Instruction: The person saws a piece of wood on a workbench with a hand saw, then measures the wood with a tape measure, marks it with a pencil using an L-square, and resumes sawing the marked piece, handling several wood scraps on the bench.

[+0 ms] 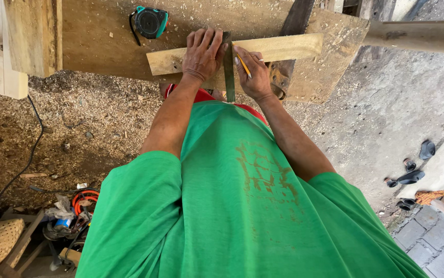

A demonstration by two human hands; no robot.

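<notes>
At the top centre of the frame, the left hand [203, 55] presses flat on a metal square [229, 72] across a wooden plank [283, 47], while the right hand [253, 72] pinches a yellow pencil [243, 65].

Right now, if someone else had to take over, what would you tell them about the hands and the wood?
Left hand: pressed flat on the metal square, pinning it across the wood strip.
Right hand: holds a yellow pencil, tip at the square's edge.
The strip lies on the sawdusty workbench; a tape measure sits behind it.
Done: square set across the strip. No finished line shows, so marking looks left to do.
</notes>
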